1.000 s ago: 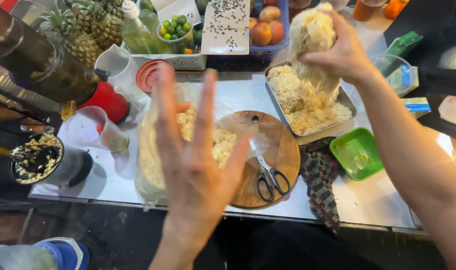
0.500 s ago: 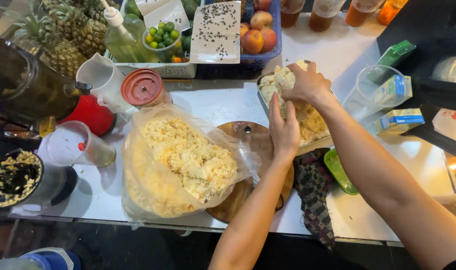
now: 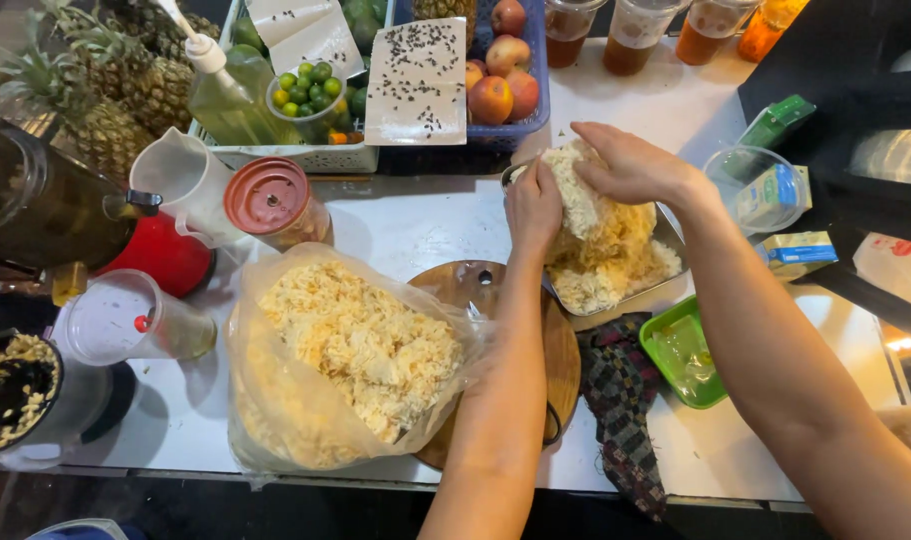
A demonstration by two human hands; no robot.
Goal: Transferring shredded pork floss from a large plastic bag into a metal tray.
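White stall counter point(image 3: 425, 225), crowded. Since a moment ago we have brought our left hand point(image 3: 532, 205) off the clear plastic bag of pale shreds point(image 3: 345, 350); with our right hand point(image 3: 630, 165), it now cups a shredded clump point(image 3: 600, 225) over the metal tray point(image 3: 665, 232), so both hands work one lump.

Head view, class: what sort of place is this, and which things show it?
Probably a food or juice stall: pineapples, a basket of fruit, filled drink cups, and both hands pressing shredded food in a metal tray.

I see bare white counter point(image 3: 415, 225) open between the red-lidded jar point(image 3: 275, 205) and metal tray point(image 3: 665, 270). The shred-filled plastic bag point(image 3: 345, 360), wooden board point(image 3: 560, 350) and green dish point(image 3: 687, 352) crowd the near side.
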